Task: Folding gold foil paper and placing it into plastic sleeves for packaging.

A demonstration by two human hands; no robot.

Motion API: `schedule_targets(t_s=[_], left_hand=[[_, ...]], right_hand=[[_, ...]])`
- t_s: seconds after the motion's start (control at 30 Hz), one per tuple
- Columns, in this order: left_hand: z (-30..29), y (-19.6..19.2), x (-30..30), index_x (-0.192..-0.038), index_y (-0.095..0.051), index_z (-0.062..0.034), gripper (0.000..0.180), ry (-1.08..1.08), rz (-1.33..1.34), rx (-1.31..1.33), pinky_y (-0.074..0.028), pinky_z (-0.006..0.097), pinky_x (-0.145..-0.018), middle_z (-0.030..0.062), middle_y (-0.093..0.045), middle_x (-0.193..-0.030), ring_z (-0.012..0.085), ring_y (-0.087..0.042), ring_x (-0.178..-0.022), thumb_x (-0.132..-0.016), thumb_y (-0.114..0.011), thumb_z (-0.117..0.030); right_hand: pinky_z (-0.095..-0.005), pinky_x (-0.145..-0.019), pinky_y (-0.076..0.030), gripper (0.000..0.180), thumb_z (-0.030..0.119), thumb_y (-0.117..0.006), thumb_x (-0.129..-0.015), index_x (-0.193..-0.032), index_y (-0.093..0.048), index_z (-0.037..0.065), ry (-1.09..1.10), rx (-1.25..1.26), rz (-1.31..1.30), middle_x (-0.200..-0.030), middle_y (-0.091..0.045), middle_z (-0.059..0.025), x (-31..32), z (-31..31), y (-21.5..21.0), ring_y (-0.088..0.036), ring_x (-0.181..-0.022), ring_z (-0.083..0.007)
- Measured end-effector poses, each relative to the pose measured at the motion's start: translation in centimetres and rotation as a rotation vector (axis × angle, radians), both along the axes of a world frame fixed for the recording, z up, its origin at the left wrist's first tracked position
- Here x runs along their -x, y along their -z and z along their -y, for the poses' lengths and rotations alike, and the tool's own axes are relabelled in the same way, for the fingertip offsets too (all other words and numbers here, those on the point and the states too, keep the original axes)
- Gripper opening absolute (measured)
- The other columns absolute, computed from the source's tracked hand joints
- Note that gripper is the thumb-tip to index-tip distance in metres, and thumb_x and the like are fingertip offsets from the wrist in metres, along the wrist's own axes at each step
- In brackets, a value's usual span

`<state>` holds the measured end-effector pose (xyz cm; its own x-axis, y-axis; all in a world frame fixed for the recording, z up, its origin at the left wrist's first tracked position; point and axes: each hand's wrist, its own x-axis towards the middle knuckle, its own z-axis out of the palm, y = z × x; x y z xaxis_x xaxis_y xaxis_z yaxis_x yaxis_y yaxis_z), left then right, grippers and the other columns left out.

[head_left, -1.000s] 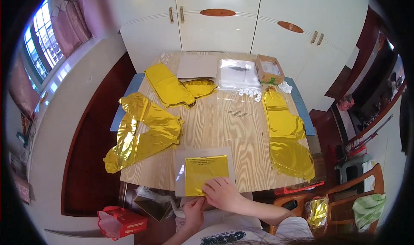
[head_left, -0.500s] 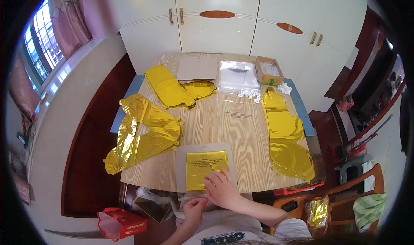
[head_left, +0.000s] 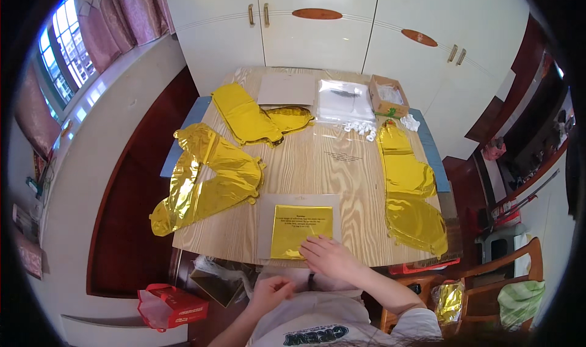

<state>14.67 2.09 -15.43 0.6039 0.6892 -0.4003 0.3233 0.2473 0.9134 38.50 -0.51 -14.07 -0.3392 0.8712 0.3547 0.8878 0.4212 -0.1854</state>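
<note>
A gold foil sheet, folded into a square with printed text, lies with grey card inside a clear packet (head_left: 303, 225) at the table's near edge. My right hand (head_left: 331, 256) rests on its lower right part, fingers stretched out and pressing flat. Below the table edge, in front of my lap, my left hand (head_left: 273, 294) is loosely curled and apart from the packet; nothing shows in its fingers. Flat gold foil balloons (head_left: 235, 177) lie to the left, with more foil balloons (head_left: 247, 116) behind them. Another gold foil balloon (head_left: 410, 185) stretches along the right side.
At the back are grey card sheets (head_left: 287, 90), a stack of clear bags (head_left: 346, 101), small white rings (head_left: 360, 129) and a cardboard box (head_left: 389, 95). A red bag (head_left: 173, 307) stands on the floor at left. A wooden chair (head_left: 488, 286) is at right.
My left hand has come away from the packet's lower edge, down and slightly left. My right hand has flattened on the packet's lower right. The view has shifted slightly.
</note>
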Motion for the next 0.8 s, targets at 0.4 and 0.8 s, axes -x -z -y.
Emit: schedule_targets(t_s=[0.4,0.8], left_hand=[[-9.0,-2.8,-4.3,-0.113,-0.063,-0.0089,0.035,0.529,-0.202,-1.495,-0.043,0.054,-0.1,0.0132,-0.061,-0.12,0.0355,-0.056,-0.119,-0.082,-0.068,-0.025],[-9.0,-2.6,-5.2,-0.119,-0.059,-0.0015,0.04,0.594,-0.264,-1.597,-0.045,0.046,-0.1,0.0167,-0.06,-0.122,0.0333,-0.058,-0.117,-0.081,-0.06,-0.014]], right_hand=[[-0.0329,-0.085,-0.054,0.031,0.015,-0.062,-0.081,-0.109,-0.063,0.003,-0.118,-0.041,-0.003,-0.112,-0.063,-0.0083,-2.1,-0.3,-0.8,-0.061,-0.106,-0.0225],[-0.0323,-0.078,-0.055,0.022,0.014,-0.059,-0.08,-0.1,-0.063,0.005,0.044,-0.085,0.103,-0.098,-0.067,-0.007,-3.4,0.7,-1.5,-0.067,-0.093,-0.0216]])
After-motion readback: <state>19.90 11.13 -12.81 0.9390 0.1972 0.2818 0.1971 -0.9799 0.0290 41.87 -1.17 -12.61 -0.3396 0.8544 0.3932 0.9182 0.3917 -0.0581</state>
